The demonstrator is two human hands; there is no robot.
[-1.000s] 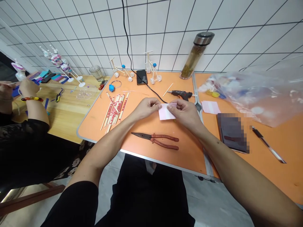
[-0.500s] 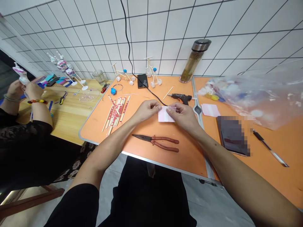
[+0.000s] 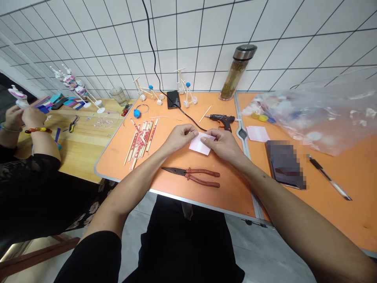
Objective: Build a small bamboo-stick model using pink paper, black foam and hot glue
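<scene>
Both of my hands hold a small pale pink sheet of paper (image 3: pixel 199 145) just above the orange table (image 3: pixel 176 165). My left hand (image 3: pixel 179 136) pinches its upper left edge and my right hand (image 3: pixel 222 143) pinches its upper right edge. Red-handled long-nose pliers (image 3: pixel 194 176) lie on the table just in front of my hands. A bundle of wrapped chopsticks (image 3: pixel 141 140) lies to the left of my left hand.
A black glue gun (image 3: pixel 221 118), a phone (image 3: pixel 172 99) on a black cable, two small stick models (image 3: pixel 185 88), a tea bottle (image 3: pixel 235 72), another pink sheet (image 3: pixel 257 133), a dark notebook (image 3: pixel 284 163), a pen (image 3: pixel 328 177) and a plastic bag (image 3: pixel 318 114) lie around. Another person's hands (image 3: pixel 22 118) work at the wooden table on the left.
The pink sheet has tilted and dropped a little between my hands. My view has shifted slightly. The person on the left has raised both hands.
</scene>
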